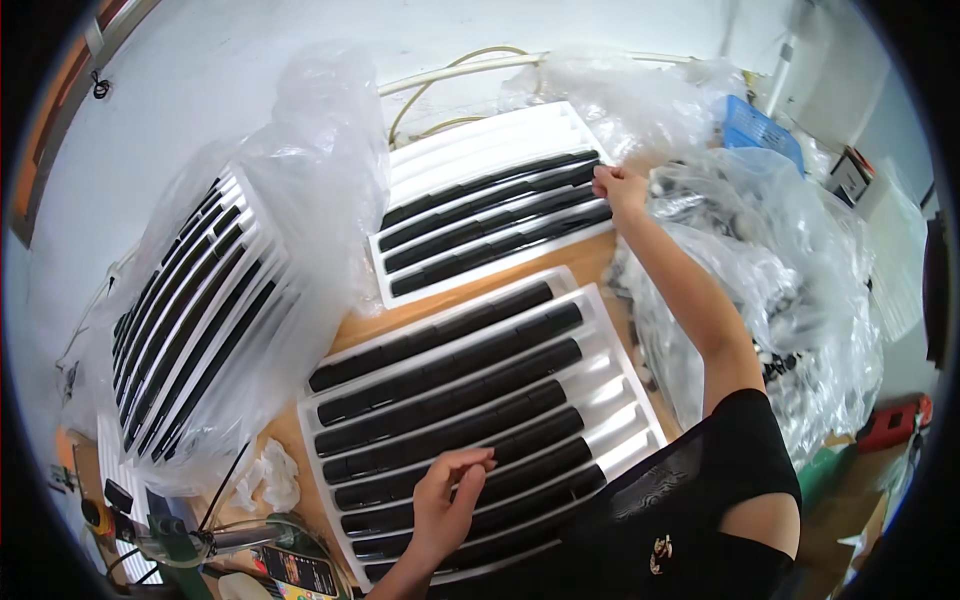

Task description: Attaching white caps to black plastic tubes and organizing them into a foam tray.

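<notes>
Head view: our left hand (pixel 447 503) rests loose fingers on the near tray's (pixel 630 385) black pieces (pixel 450 400); our right hand (pixel 617 187) pinches one at the far tray (pixel 480 140). We should seat pieces flush in the grooves.

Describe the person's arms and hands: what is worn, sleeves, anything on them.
Both hands are bare: no gloves show on the left hand or the right hand. The right forearm is uncovered up to a short black sleeve at the upper arm. No watch or bracelet shows.

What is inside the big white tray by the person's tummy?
The near white tray holds rows of black pieces. The left hand and dark sleeve cover some.
</notes>
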Demonstrator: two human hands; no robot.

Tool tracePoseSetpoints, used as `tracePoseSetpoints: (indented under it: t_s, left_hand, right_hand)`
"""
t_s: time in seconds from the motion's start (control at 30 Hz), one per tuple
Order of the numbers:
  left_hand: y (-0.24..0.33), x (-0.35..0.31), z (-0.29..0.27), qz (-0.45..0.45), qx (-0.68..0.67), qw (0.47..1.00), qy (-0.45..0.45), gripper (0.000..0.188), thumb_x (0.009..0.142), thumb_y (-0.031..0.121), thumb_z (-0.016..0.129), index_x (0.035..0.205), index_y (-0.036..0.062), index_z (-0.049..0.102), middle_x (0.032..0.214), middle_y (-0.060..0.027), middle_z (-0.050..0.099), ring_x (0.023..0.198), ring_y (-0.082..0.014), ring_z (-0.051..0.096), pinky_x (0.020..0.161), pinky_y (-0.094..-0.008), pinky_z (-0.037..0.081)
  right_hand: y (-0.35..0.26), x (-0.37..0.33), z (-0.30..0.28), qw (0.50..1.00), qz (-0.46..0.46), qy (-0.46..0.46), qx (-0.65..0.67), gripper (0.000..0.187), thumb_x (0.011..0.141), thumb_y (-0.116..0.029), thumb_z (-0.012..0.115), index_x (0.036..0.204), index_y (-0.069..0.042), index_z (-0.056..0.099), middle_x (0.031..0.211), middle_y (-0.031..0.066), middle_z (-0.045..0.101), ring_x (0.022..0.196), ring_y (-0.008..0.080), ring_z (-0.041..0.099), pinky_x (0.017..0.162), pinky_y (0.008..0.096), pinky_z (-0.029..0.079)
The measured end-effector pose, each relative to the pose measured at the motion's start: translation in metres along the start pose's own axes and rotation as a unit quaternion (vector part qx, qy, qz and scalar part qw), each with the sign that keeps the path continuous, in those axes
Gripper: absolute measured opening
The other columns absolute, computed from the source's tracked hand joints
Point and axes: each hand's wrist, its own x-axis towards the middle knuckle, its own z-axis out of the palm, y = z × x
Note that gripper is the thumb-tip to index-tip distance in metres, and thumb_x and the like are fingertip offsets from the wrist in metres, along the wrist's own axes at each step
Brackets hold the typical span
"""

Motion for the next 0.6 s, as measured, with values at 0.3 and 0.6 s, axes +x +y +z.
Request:
tracePoseSetpoints:
  t_s: [0.3, 0.6]
  left_hand:
    - [0.014, -0.001, -0.013, 0.014, -0.004, 0.998, 0.067, 0.014, 0.084, 0.0, 0.055, 0.097, -0.0005, 0.058, 0.095, -0.0143, 0.063, 0.087, -0.0217, 0.061, 0.078, -0.0288, 0.047]
    - [0.006, -0.023, -0.044, 0.001, 0.006, 0.992, 0.129, 0.013, 0.091, 0.002, 0.049, 0.099, -0.0007, 0.058, 0.1, -0.0109, 0.059, 0.089, -0.0159, 0.057, 0.078, -0.0248, 0.045]
  right_hand:
    - [0.02, -0.048, 0.23, 0.982, -0.049, -0.074, -0.169, 0.022, 0.073, -0.023, 0.071, 0.082, -0.003, 0.069, 0.069, 0.009, 0.065, 0.064, 0.0168, 0.059, 0.063, 0.0311, 0.046]
    - [0.062, -0.075, 0.312, 0.962, 0.067, -0.149, -0.217, 0.015, 0.074, -0.014, 0.062, 0.07, 0.0, 0.066, 0.057, 0.0095, 0.063, 0.047, 0.016, 0.061, 0.047, 0.0273, 0.05]
